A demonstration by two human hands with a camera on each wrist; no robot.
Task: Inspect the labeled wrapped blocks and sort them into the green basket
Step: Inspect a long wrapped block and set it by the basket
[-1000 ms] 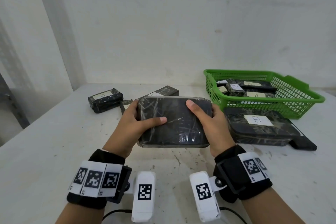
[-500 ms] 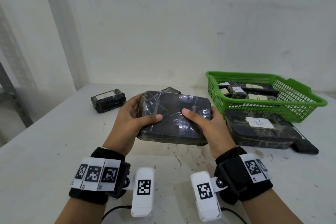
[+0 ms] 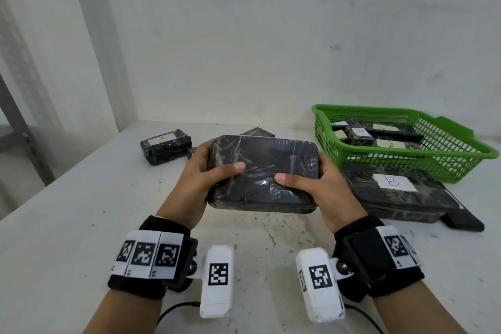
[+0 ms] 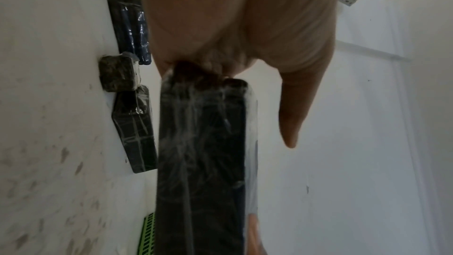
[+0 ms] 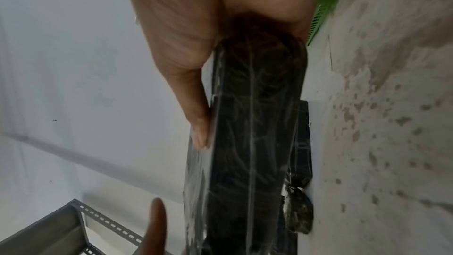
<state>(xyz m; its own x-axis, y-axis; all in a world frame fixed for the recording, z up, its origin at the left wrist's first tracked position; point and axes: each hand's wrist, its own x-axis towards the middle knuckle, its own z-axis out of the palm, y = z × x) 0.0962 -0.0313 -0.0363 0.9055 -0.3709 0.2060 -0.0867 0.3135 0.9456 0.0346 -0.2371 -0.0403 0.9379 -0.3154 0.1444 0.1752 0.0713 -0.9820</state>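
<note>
A large dark block wrapped in clear film point(image 3: 264, 171) point(image 4: 201, 162) point(image 5: 247, 143) is held above the table between both hands. My left hand point(image 3: 206, 173) grips its left end, thumb on the top face. My right hand point(image 3: 311, 184) grips the right end, thumb on top as well. No label shows on the upward face. The green basket point(image 3: 433, 160) stands at the right back and holds several smaller wrapped blocks point(image 3: 360, 134), some marked A.
A flat wrapped block marked B point(image 3: 393, 192) lies in front of the basket. A small wrapped block marked A point(image 3: 165, 146) sits at the back left, and another dark block point(image 3: 257, 132) lies behind the held one. A white wall closes the table's far side.
The held block has tilted, its near edge dropping and its top face turning more toward me. My right thumb has slid lower and toward the middle. Both hands kept their hold.
</note>
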